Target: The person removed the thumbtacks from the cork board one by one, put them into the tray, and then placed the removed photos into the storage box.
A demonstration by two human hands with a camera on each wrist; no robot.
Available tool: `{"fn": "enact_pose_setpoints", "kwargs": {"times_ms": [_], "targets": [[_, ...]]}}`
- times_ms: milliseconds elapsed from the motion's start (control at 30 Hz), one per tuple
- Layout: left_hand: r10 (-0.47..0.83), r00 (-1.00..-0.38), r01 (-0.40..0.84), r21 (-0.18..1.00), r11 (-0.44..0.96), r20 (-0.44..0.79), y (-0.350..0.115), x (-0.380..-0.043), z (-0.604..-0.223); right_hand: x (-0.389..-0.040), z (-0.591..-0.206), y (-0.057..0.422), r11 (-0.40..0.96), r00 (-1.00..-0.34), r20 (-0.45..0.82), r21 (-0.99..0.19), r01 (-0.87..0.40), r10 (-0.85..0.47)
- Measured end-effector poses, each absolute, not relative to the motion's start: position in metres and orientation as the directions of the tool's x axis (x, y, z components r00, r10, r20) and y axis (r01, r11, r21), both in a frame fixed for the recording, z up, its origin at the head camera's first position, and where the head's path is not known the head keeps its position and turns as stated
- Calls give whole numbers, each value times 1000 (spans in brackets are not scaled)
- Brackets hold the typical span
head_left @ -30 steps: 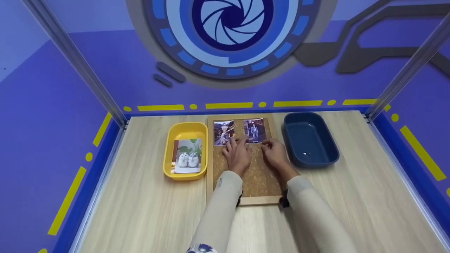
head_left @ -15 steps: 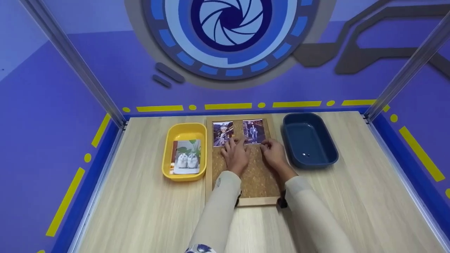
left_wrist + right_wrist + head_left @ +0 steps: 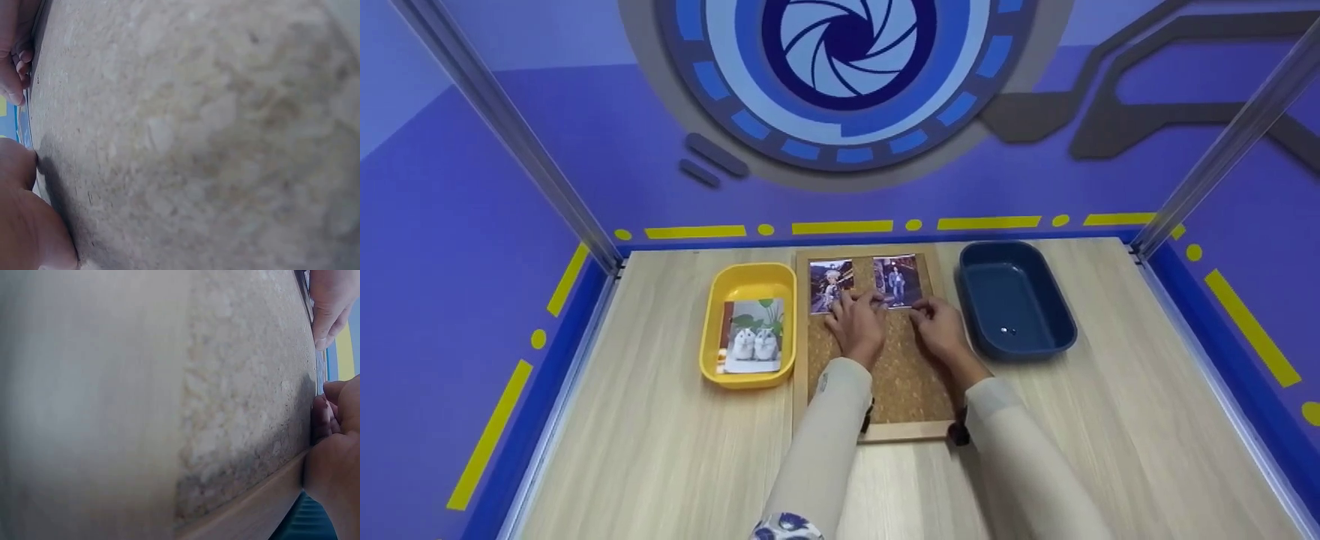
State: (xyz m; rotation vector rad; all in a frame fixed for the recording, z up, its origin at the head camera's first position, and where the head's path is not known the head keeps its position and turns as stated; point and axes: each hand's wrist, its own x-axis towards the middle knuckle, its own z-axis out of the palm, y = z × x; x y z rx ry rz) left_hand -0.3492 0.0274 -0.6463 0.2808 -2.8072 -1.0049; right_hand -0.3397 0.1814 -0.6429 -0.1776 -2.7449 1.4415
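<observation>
Head camera looks down; wrist cameras, seemingly just above, share the corkboard (image 3: 913, 375).

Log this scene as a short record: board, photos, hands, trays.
cork board: in a wooden frame, on the table
left photo: near the board's far edge
right photo: beside it, with a gap
left hand: fingers over the photos' facing near corners
right hand: fingers curled at the right photo's near right corner; grip unclear
yellow tray: holds a loose photo
blue tray: holds small shiny items
</observation>
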Motion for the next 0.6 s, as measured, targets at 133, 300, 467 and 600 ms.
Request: {"fn": "enact_pose_setpoints", "kwargs": {"times_ms": [133,300,467,600], "targets": [[-238,-968,-134,641,756,78,28,-352,-647,-341,-642,181,558,-993,-18,-826,79,114],[-257,-957,-117,637,762,132,30,-355,-656,-343,-641,180,544,-993,-8,-836,72,120],[-262,-957,-127,629,767,126,30,-353,-658,-347,-642,177,544,-993,-16,-836,80,121],[-242,-964,-121,629,768,109,30,-353,-655,-351,-642,178,530,-992,-9,-845,72,122]]}}
